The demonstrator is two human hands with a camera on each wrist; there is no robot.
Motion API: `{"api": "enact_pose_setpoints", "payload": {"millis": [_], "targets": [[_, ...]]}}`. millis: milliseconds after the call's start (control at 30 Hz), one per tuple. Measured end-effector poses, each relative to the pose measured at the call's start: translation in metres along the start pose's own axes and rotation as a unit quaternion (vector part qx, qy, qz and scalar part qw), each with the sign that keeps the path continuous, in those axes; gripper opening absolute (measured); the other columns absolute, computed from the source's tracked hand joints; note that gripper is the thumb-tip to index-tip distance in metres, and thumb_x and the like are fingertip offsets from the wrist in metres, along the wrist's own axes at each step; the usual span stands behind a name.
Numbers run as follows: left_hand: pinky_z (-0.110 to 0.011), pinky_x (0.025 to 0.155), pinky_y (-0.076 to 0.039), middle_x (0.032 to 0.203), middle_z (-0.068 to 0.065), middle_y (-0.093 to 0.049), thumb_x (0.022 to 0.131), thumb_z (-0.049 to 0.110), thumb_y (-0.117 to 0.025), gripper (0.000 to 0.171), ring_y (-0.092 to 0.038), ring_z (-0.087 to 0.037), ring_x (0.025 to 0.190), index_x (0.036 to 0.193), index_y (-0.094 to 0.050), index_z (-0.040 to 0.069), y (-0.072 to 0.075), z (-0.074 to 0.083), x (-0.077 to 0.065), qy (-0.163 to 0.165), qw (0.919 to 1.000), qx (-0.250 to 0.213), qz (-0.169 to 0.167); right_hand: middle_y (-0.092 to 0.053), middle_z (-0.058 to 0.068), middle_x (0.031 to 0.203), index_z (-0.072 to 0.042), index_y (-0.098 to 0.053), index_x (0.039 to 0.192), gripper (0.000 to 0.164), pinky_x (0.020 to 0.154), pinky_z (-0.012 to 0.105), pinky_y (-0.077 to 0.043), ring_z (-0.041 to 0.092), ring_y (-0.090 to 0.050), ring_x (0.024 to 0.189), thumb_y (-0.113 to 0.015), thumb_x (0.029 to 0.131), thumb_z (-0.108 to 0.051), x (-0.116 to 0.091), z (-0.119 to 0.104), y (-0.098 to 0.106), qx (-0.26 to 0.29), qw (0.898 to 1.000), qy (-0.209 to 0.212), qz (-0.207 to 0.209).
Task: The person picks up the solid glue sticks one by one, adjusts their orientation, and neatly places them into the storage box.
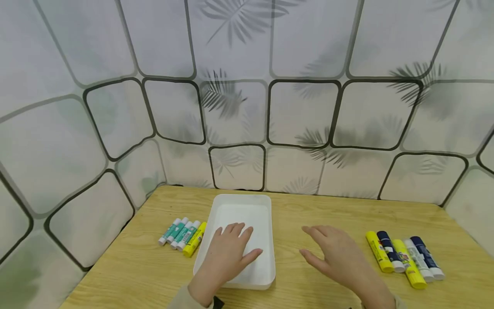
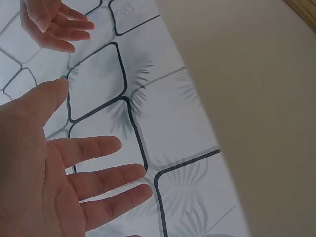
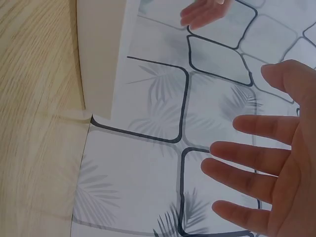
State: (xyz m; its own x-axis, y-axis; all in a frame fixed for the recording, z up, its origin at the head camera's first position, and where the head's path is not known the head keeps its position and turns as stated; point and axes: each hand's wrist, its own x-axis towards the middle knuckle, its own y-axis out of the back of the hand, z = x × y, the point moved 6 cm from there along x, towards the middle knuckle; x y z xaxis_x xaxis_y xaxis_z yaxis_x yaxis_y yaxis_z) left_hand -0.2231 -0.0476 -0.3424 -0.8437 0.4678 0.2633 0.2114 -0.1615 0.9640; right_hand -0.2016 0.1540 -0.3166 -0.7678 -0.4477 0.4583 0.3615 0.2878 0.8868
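Note:
Above a white rectangular tray (image 1: 235, 281) my left hand (image 1: 227, 254) hovers with its fingers spread, holding nothing. My right hand (image 1: 341, 257) is over the wooden table to the right of the tray, thumb apart from the fingers and nothing between them. Both wrist views show extended fingers on the left hand (image 2: 54, 163) and the right hand (image 3: 276, 153). Left of the tray lie several small teal-and-white glue sticks (image 1: 179, 231) and one yellow glue stick (image 1: 195, 239). On the right is a row of larger glue sticks: yellow (image 1: 379, 251), dark blue (image 1: 390, 251) and white (image 1: 418, 259).
The light wooden table (image 1: 308, 210) ends at the back against a pale curtain (image 1: 239, 167) with dark outlined squares and leaf prints. The same curtain runs along the left side. The tray wall (image 3: 101, 54) rises close by in the right wrist view.

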Motion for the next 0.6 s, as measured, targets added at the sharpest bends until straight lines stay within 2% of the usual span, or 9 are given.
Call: {"api": "enact_pose_setpoints", "payload": {"millis": [267,433,600], "targets": [[-0.033,0.066,-0.046,0.097,-0.001,-0.059,0.086,0.050,-0.045,0.046,-0.055,-0.017,0.085,0.109,-0.059,0.013,-0.002,0.006,-0.004,-0.035,0.9992,-0.010,-0.018,-0.062,-0.002,0.089,-0.012,-0.063,0.104,0.039,0.064,0.032,-0.050,0.014,-0.059,0.077,-0.068,0.073,-0.036,0.000,-0.005,0.002,-0.010,0.999,0.026,0.032],[-0.028,0.059,-0.046,0.092,0.001,-0.060,0.085,0.046,-0.051,0.039,-0.056,-0.015,0.079,0.103,-0.063,0.014,-0.006,0.013,-0.005,-0.055,0.9977,-0.017,-0.037,-0.062,-0.002,0.088,-0.011,-0.063,0.102,0.038,0.062,0.031,-0.050,0.014,-0.059,0.075,-0.069,0.073,-0.035,0.000,-0.006,0.003,-0.009,0.999,0.030,0.039],[-0.024,0.051,-0.043,0.086,0.004,-0.059,0.082,0.043,-0.057,0.032,-0.054,-0.012,0.072,0.095,-0.065,0.015,-0.010,0.020,-0.007,-0.077,0.9964,-0.015,-0.032,-0.063,-0.001,0.087,-0.010,-0.064,0.100,0.038,0.061,0.032,-0.050,0.014,-0.059,0.074,-0.070,0.071,-0.033,0.001,-0.008,0.003,-0.009,0.998,0.034,0.048]]}}
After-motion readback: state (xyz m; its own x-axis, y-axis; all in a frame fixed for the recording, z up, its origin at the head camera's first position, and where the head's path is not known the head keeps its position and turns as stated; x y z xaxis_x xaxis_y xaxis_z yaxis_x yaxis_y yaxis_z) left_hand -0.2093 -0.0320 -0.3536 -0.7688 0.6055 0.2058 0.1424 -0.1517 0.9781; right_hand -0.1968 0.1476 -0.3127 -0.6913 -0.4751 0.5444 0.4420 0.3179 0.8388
